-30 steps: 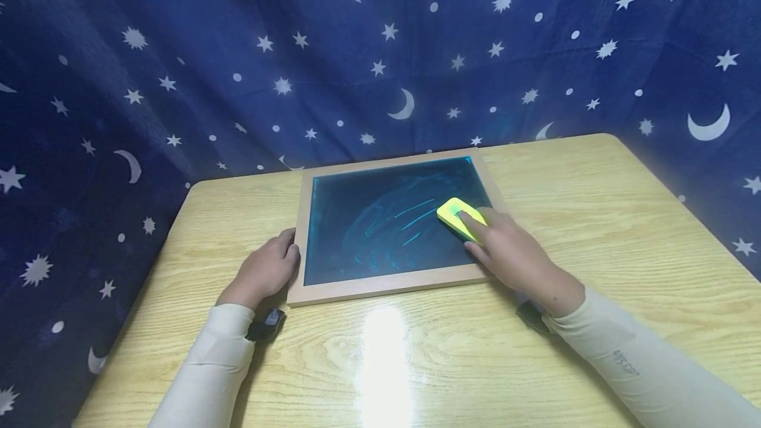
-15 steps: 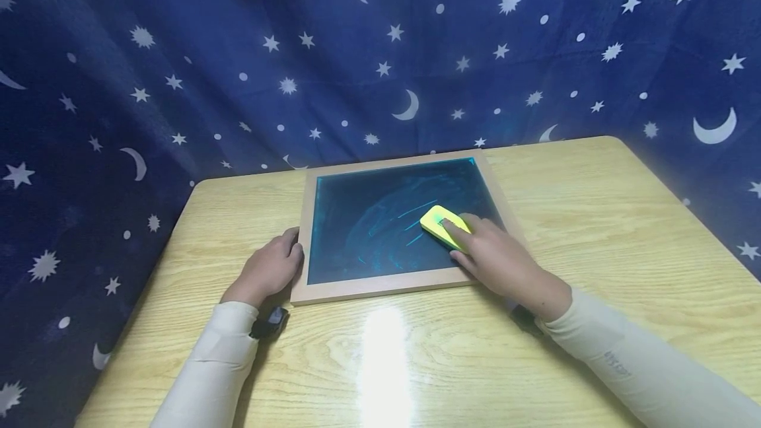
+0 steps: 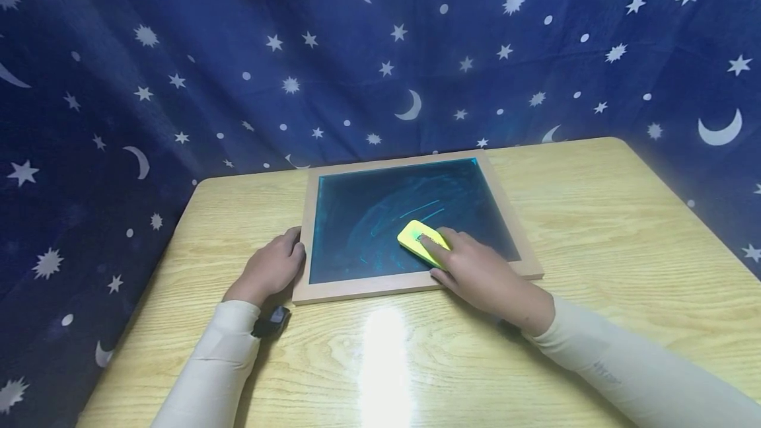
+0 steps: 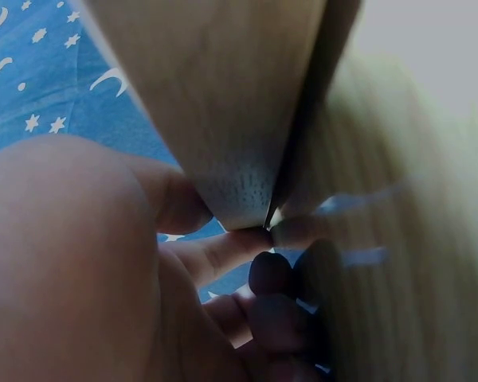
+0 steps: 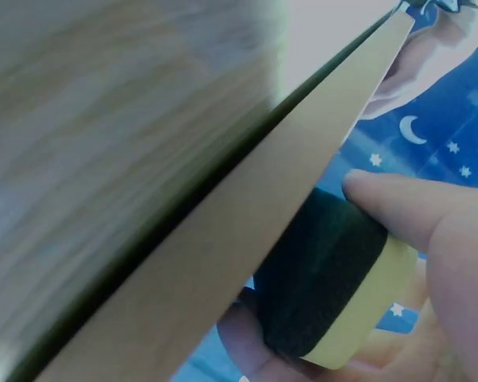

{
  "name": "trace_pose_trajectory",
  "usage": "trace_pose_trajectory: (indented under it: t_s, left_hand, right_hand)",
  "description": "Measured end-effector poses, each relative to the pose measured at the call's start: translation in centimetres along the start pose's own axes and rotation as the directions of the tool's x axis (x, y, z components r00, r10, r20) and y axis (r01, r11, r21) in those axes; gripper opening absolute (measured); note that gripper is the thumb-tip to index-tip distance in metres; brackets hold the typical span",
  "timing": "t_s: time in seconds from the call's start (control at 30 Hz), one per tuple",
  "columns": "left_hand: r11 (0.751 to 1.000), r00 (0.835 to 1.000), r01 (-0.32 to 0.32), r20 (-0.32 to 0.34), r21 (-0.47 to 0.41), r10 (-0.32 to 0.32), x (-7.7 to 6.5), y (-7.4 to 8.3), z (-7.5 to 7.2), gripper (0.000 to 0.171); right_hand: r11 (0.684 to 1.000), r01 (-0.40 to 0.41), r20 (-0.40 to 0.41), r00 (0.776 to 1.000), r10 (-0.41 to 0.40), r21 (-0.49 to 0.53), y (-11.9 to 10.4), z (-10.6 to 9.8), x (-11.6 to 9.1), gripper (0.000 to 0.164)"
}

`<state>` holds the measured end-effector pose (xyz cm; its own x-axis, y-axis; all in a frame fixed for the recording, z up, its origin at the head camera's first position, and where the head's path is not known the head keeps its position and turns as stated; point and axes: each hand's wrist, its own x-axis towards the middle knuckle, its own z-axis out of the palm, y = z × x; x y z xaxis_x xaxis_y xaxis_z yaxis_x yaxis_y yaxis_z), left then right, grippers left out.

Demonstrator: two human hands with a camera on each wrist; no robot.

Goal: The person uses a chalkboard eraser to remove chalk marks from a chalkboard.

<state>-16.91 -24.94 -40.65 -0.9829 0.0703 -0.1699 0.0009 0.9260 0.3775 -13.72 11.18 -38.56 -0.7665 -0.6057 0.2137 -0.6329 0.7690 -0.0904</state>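
A chalkboard (image 3: 357,216) with a pale wooden frame lies on the table, faint blue smears and a few brighter chalk lines on its dark face. At its left edge my left hand (image 3: 270,269) holds the frame; the left wrist view has the thumb and a finger against the wooden frame edge (image 4: 223,103). My right hand (image 3: 478,273) grips a yellow chalkboard eraser (image 3: 414,235) on the lower middle of the board. Dark felt (image 5: 319,270) shows under the yellow back in the right wrist view, with thumb and fingers on opposite sides.
The wood-grain table (image 3: 594,230) extends around the board, with a bright reflection near the front. A blue curtain (image 3: 333,38) with moons and stars hangs behind and at the left. A dark wrist device (image 3: 272,322) sits at the left cuff.
My right hand has slid the eraser left and toward me across the board, uncovering chalk lines to its upper right and covering a lower one. The left hand stays at the frame.
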Motion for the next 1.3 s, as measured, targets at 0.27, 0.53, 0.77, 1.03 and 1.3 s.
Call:
trace_pose_trajectory:
  t_s: [0.27,0.53,0.77,1.03,1.3]
  left_hand:
    - [1.000,1.000,0.007,0.006,-0.003,-0.007,0.0,0.0,0.0,0.056]
    - [1.000,1.000,0.007,0.003,0.000,-0.007,0.1,0.1,0.0,0.056]
    - [1.000,1.000,0.011,0.004,0.004,-0.011,0.0,0.2,-0.1,0.056]
    - [1.000,1.000,0.005,0.002,0.009,-0.005,0.0,0.3,-0.2,0.056]
    - [1.000,1.000,0.013,0.002,0.007,-0.013,-0.1,0.1,0.0,0.056]
  right_hand:
    - [1.000,0.021,0.014,1.000,-0.021,0.001,-1.6,-0.1,0.8,0.060]
    - [1.000,0.021,-0.032,0.999,-0.020,0.020,-1.7,0.4,0.9,0.059]
    - [0.998,0.002,-0.010,1.000,-0.001,0.061,-1.2,0.4,0.8,0.061]
    - [0.998,-0.013,-0.004,1.000,0.013,0.057,-0.5,0.5,0.7,0.061]
    - [0.997,-0.062,0.013,0.998,0.062,0.055,0.5,0.1,0.6,0.059]
